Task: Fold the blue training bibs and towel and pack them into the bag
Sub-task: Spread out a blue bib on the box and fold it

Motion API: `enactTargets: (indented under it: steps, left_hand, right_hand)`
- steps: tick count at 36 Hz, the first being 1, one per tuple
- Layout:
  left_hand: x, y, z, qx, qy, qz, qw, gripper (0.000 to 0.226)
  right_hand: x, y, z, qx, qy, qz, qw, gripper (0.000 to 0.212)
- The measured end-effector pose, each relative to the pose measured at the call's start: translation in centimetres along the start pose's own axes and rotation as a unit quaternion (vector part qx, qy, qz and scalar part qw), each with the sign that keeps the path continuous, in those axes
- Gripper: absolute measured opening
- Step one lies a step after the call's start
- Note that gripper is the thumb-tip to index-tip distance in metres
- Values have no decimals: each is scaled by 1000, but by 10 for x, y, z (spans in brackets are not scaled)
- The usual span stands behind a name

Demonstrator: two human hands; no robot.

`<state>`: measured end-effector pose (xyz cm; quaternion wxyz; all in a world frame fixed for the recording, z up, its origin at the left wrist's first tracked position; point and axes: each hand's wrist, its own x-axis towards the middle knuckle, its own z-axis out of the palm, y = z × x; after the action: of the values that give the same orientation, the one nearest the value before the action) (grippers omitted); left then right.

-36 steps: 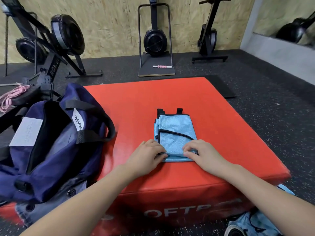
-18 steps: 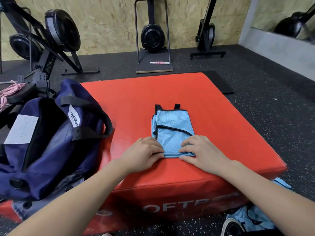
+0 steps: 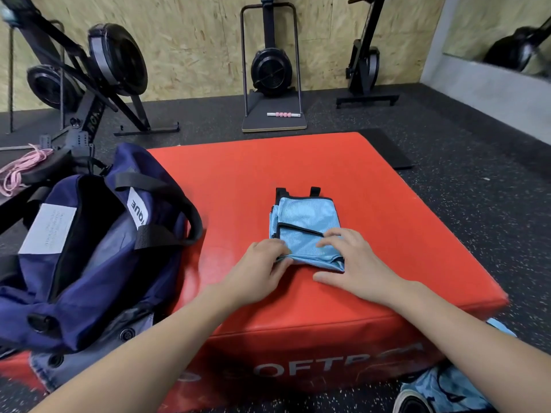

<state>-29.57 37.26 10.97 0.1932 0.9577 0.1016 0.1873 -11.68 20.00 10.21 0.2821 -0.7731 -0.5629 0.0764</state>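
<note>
A light blue training bib (image 3: 304, 222) with black trim lies folded into a narrow strip on the red soft box (image 3: 387, 234). Its near end is lifted off the box. My left hand (image 3: 262, 269) pinches the near left corner of the bib. My right hand (image 3: 348, 263) holds the near right edge, fingers over the fabric and thumb below it. An open navy bag (image 3: 89, 263) stands on the left part of the box, its mouth facing up. More light blue fabric (image 3: 447, 389) lies on the floor at the lower right.
A grey denim garment (image 3: 89, 353) hangs under the bag at the box's front left. Black exercise machines (image 3: 271, 67) stand along the far wooden wall. A pink rope (image 3: 21, 168) lies on the floor at the left. A shoe (image 3: 411, 400) shows at the bottom right.
Both hands have closed on the bib's near end and raised it off the box, starting to turn it toward the far end. The camera has dipped slightly.
</note>
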Motion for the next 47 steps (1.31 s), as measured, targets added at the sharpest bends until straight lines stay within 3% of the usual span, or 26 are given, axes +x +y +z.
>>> enactTargets:
  steps: [2, 6, 15, 18, 21, 29, 33, 37, 41, 45, 47]
  left_hand:
    - [0, 5, -2, -19, 16, -22, 999, 16]
    - [-2, 10, -6, -44, 54, -50, 996, 15]
    - [4, 21, -13, -150, 126, -144, 970, 6]
    - [9, 18, -14, -155, 143, -153, 965, 2]
    - [16, 12, -13, -131, 154, -166, 965, 6]
    - [27, -13, 4, 31, 84, -208, 974, 14]
    - [33, -10, 4, 98, 103, -87, 986, 23]
    - [38, -7, 6, 21, -2, -41, 999, 17]
    - [36, 1, 2, 25, -67, -79, 994, 23]
    - [36, 23, -7, 175, -61, -148, 972, 32]
    - [33, 33, -5, 198, -59, -177, 962, 40]
  right_hand:
    - [-2, -2, -6, 0, -1, 8, 1000, 44]
    - [-2, -3, -21, -4, 27, 23, 999, 12]
    - [8, -1, -27, 199, 22, 103, 974, 2]
    - [17, -5, -24, 226, 54, 117, 966, 3]
    - [26, -3, -19, 185, 78, 127, 971, 5]
    - [40, 9, -7, 85, 45, 187, 978, 16]
    - [43, 8, -6, 81, 41, 208, 974, 15]
    - [43, 5, -9, 76, 36, 234, 969, 17]
    - [39, 2, -12, 60, 36, 255, 964, 24]
    - [32, 2, -14, 33, 49, 289, 955, 35]
    - [28, 0, -14, 42, 44, 301, 952, 41]
